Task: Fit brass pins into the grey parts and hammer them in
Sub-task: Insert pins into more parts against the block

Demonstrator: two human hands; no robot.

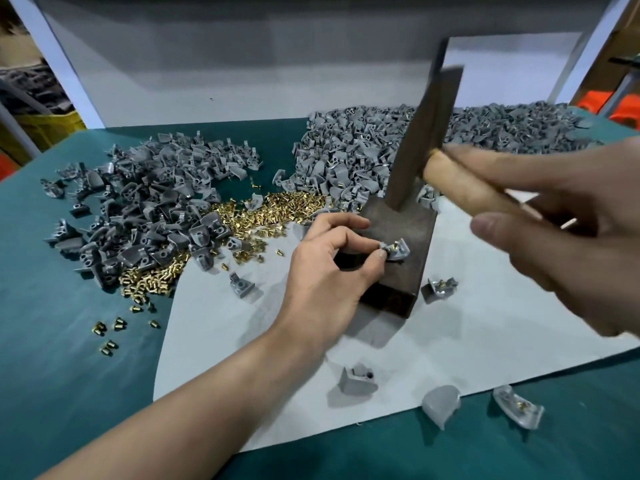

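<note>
My left hand [332,261] pinches a grey part [397,250] with a brass pin standing in it, holding it on top of a dark block [398,237]. My right hand [561,230] grips the wooden handle of a hammer [424,140], whose dark blurred head is raised above the block. A heap of loose brass pins [263,216] lies left of the block. Bare grey parts [138,209] are heaped at the left. Another heap of grey parts [363,150], some showing brass pins, lies behind the block.
A white sheet [277,341] covers the green table [69,375] under the block. Loose grey parts [440,289] lie on the sheet near the block and at its front edge. A white panel [207,81] stands at the back.
</note>
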